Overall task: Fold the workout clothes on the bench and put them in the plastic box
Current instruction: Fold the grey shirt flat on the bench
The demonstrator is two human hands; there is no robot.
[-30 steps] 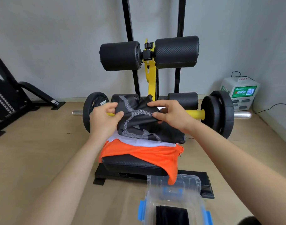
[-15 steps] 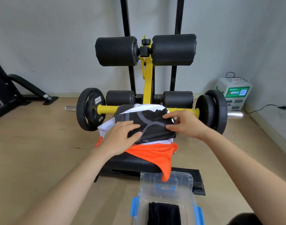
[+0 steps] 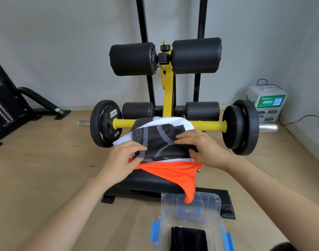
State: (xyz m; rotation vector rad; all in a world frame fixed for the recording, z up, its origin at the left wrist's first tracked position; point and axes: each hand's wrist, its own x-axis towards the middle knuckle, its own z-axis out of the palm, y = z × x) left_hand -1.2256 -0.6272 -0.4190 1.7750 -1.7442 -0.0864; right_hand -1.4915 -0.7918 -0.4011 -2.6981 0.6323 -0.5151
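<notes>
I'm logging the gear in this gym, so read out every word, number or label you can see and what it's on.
"5KG": on the left weight plate.
Two-line brand print above it on that plate: too blurred to read.
Green label with QR code on the white box: too small to read.
Red print on that box's top: blurred.
Sticker on the black frame foot: unreadable.
</notes>
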